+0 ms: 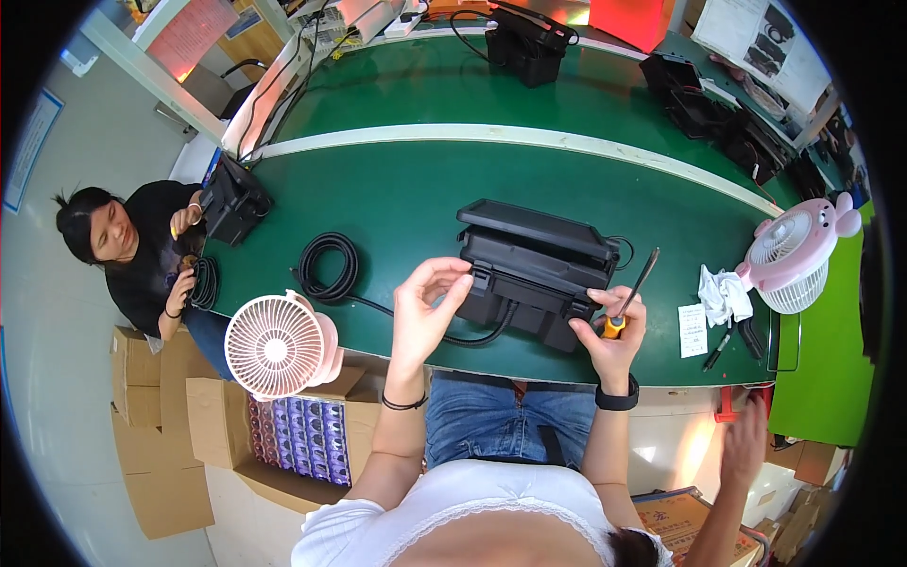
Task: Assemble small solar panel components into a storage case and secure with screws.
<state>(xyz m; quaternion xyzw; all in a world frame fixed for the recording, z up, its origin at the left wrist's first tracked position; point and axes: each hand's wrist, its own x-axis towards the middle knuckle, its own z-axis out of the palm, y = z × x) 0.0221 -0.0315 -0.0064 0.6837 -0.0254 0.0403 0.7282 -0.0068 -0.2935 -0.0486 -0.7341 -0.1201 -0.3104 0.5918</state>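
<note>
Head view, frame centre: left grip (422, 304) half-spread at black case (543, 265); right grip (619, 346) pinches screwdriver (615, 326) tip-up, likely freeing thumb for case.

The bare forearms (395, 430) extend from near to far, the left hand (423, 307) with fingers bent rightward and thumb close by, the right hand (619, 331) curled, its thumb pointing left.

Shown are the wearer's two hands (425, 304) (620, 346), one black case (540, 283) between them, one screwdriver (614, 326), two fans (275, 350) (782, 241) (left, right), two cable coils (304, 268) (205, 283) (left) and one pen (717, 350) (near right).
</note>
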